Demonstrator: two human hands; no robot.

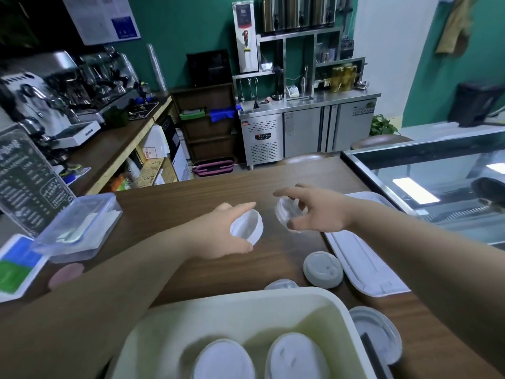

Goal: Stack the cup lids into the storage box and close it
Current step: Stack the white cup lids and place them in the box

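Storage box [218, 299], nearest, is open; two lids [295, 356] are seen inside. Loose lids [322, 269] are noted just beyond on the table [273, 187], the box cover [363, 266] lying unfitted. Farther out, a white lid [247, 227] is gripped by the left hand [218, 233] and a clear lid [285, 214] is pinched by the right hand [319, 214]. Progress is judged as partial.

Each hand, left hand [218, 236] and right hand [314, 212], grips 1 cup lid above the table [191, 203].

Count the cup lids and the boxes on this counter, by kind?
Cup lids: 7, 1 in the left hand, 1 in the right hand, 3 on the counter, 2 in the cream box
Boxes: 2, cream box and clear box
Total: 9
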